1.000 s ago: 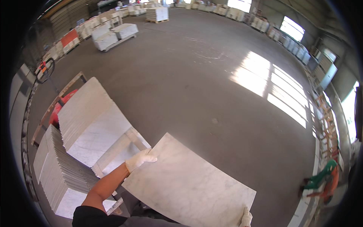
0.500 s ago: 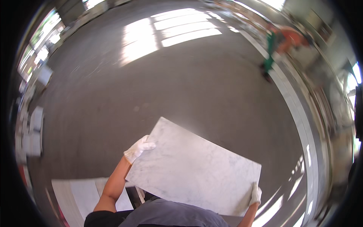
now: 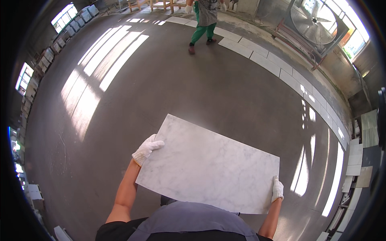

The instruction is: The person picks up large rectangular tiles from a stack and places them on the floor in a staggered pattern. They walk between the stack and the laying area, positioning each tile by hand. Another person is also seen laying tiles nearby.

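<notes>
Both my hands carry a white marble slab (image 3: 213, 166) with soft grey veining, held before my body above the floor. Its far edge slopes down from left to right. My left hand (image 3: 147, 150), in a white knit glove, grips the left edge with the thumb on the upper face. On the right edge, my right hand (image 3: 277, 188) in a matching glove clasps the slab with its thumb up; the other fingers are mostly hidden. A grey apron (image 3: 197, 219) covers my front just behind the slab.
A row of pale floor slabs (image 3: 265, 63) curves along the right wall. A person (image 3: 205, 28) in green trousers stands by its far end. A large fan (image 3: 315, 21) stands at the upper right. Stacked slabs (image 3: 356, 156) line the right side, and more stacks (image 3: 48, 56) the left.
My view has swung to the right, bringing the fan into sight and moving the person toward the upper middle. The slab stays in both hands. The pale slabs at lower left have left view.
</notes>
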Demonstrator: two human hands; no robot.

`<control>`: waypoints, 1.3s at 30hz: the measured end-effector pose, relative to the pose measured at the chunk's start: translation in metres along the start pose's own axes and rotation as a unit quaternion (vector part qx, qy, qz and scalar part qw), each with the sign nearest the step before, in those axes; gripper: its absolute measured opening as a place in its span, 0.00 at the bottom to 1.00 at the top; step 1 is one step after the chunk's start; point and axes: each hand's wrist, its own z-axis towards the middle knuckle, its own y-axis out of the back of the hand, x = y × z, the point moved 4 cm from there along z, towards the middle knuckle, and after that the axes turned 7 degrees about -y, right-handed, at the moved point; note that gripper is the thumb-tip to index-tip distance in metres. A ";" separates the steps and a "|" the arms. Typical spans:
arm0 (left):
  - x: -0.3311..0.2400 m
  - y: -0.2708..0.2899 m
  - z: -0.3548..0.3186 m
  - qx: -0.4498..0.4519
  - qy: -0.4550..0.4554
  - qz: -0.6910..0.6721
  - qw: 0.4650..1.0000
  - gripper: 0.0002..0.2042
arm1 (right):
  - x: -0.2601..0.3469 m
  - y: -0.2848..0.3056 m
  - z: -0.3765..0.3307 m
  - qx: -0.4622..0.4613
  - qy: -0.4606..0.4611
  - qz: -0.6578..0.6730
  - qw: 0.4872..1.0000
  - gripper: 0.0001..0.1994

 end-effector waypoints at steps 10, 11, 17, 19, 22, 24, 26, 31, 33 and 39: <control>0.071 0.055 0.029 0.014 -0.020 -0.007 1.000 0.21 | -0.071 -0.101 0.046 -0.024 0.021 0.012 0.999 0.35; 0.073 0.064 0.048 0.015 -0.026 0.011 1.000 0.22 | -0.062 -0.119 0.062 -0.020 0.027 0.028 0.999 0.35; 0.164 0.139 0.091 0.042 -0.076 0.011 0.996 0.24 | -0.044 -0.212 0.130 0.005 0.077 0.001 0.997 0.35; 0.179 0.162 0.124 0.026 -0.124 0.043 0.991 0.25 | -0.010 -0.243 0.154 -0.007 0.135 0.024 0.990 0.37; 0.209 0.185 0.145 0.038 -0.131 0.017 0.991 0.23 | -0.013 -0.265 0.164 0.004 0.122 0.009 0.992 0.37; 0.227 0.201 0.162 0.057 -0.141 0.017 0.988 0.24 | -0.027 -0.279 0.165 -0.026 0.132 0.019 0.991 0.35; 0.239 0.210 0.181 0.082 -0.132 0.012 0.988 0.24 | -0.055 -0.289 0.160 -0.050 0.117 0.034 0.991 0.34; 0.227 0.225 0.290 0.132 -0.116 0.039 0.984 0.23 | -0.086 -0.356 0.182 -0.114 0.103 0.061 0.986 0.35; 0.208 0.216 0.346 0.171 -0.108 0.060 0.977 0.23 | -0.096 -0.393 0.199 -0.098 0.066 0.122 0.985 0.36; 0.204 0.166 0.454 0.280 -0.116 0.111 0.946 0.23 | -0.148 -0.465 0.245 -0.150 -0.004 0.220 0.964 0.35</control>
